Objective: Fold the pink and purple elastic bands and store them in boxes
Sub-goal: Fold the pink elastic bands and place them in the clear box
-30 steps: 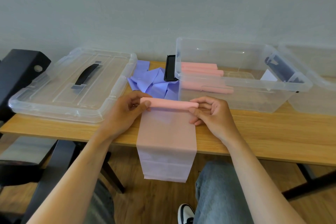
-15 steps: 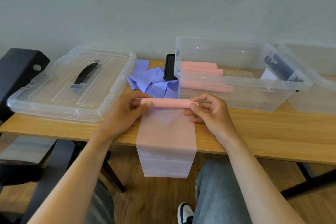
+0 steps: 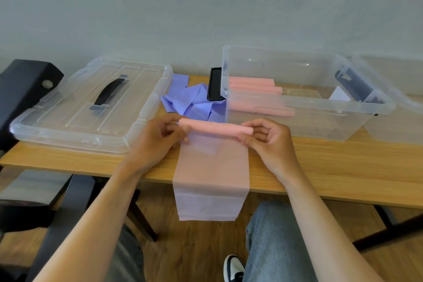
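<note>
We saw the pink band (image 3: 211, 174) lying over the desk's (image 3: 332, 167) near edge, its far end rolled into a tube, its loose end hanging below the edge; the left hand (image 3: 158, 142) pinched the roll's left end and the right hand (image 3: 267, 142) pinched its right end; the purple bands (image 3: 194, 103) lay heaped behind the roll, between the lid (image 3: 87, 107) and the open box (image 3: 304, 98); pink rolls (image 3: 254, 86) lay inside that box.

The thin, matt pink elastic band (image 3: 211, 167) is lying on a smooth wood-grain table (image 3: 343, 167); the clear glossy plastic box (image 3: 320, 119) is gleaming.
</note>
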{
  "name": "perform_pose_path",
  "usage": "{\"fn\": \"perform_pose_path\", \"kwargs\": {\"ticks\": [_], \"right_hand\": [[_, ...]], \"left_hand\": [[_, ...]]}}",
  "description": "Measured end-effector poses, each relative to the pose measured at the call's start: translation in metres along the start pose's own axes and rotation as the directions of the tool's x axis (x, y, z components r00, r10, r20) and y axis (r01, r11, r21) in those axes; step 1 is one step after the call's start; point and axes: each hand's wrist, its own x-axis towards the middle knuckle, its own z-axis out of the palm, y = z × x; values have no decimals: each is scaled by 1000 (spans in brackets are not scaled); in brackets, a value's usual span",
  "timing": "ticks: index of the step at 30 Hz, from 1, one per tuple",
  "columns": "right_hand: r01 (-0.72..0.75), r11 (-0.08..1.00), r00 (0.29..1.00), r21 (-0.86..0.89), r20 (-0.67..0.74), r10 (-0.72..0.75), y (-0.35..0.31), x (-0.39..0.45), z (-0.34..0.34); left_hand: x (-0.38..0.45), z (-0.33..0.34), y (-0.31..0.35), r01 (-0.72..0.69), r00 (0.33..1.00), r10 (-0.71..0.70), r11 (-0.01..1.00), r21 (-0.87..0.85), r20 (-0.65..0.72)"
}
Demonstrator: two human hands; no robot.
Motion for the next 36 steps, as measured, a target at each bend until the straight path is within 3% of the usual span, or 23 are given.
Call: {"fn": "perform_pose_path", "kwargs": {"ticks": [5, 11, 16, 21, 27, 36], "right_hand": [[-29, 996, 999, 88, 25, 27, -1, -1, 1], [-268, 890, 963, 369, 104, 247, -6, 1, -4], [-209, 911, 977, 356, 27, 213, -1, 2, -3], [-97, 982, 995, 159, 18, 95, 3, 2, -4], [-214, 923, 977, 321, 93, 194, 2, 2, -5], [-106, 980, 994, 171, 17, 105, 5, 0, -4]], "left_hand": [[0, 0, 4, -6, 1000, 7, 999, -38, 7], [0, -3, -3, 14, 1000, -14, 1000, -28, -22], [0, 0, -1, 11, 1000, -11, 1000, 9, 1], [-1, 2, 4, -7, 1000, 6, 1000, 24, 20], [-1, -2, 1, 2, 1000, -2, 1000, 10, -3], [-1, 2, 5, -11, 999, 7, 996, 94, 45]]}}
